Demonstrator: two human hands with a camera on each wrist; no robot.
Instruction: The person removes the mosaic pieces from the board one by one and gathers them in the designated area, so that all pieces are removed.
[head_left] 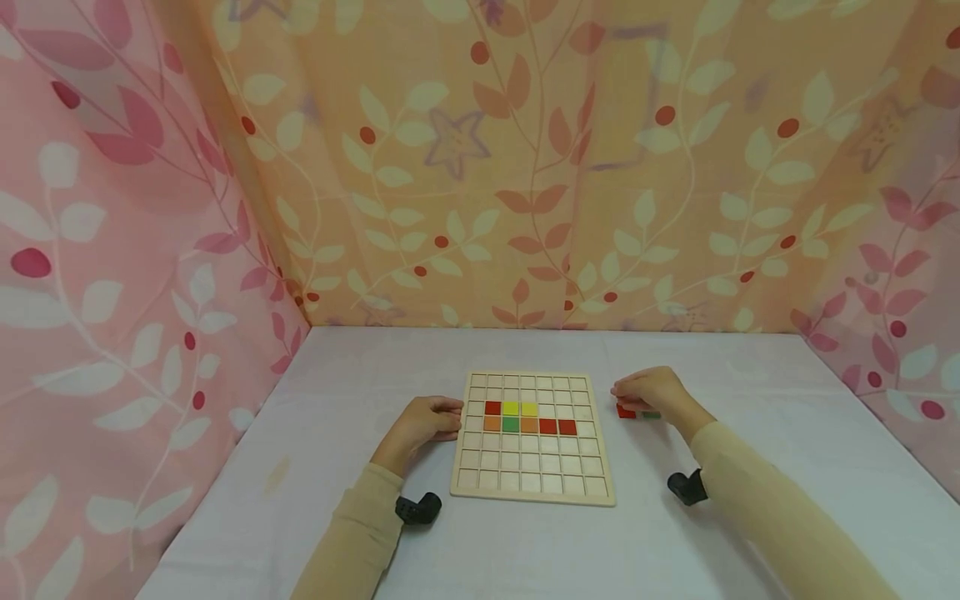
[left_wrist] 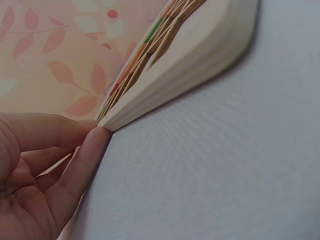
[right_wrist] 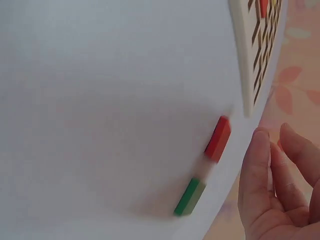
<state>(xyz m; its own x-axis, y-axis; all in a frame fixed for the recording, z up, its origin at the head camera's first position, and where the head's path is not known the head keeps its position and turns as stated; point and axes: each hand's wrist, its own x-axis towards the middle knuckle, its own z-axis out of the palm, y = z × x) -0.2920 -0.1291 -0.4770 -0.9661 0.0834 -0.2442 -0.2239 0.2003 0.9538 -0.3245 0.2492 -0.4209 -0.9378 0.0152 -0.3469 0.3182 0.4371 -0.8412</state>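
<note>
A pale wooden grid board (head_left: 531, 483) lies flat on the table. In it sit several coloured square tiles, among them a green tile (head_left: 511, 425) and a yellow tile (head_left: 528, 409), in two adjoining rows. My left hand (head_left: 420, 425) is at the board's left edge; in the left wrist view thumb and finger come together on that edge (left_wrist: 165, 90). To the right of the board, my right hand (head_left: 654, 390) hovers over a loose red tile (right_wrist: 218, 139) and a loose green tile (right_wrist: 190, 197). Its fingertips stand slightly apart, and no tile shows between them.
A white cloth (head_left: 360, 358) covers the table. Patterned curtains (head_left: 525, 167) stand behind it and at both sides. Each wrist carries a black camera, one on the left (head_left: 418, 509) and one on the right (head_left: 687, 487).
</note>
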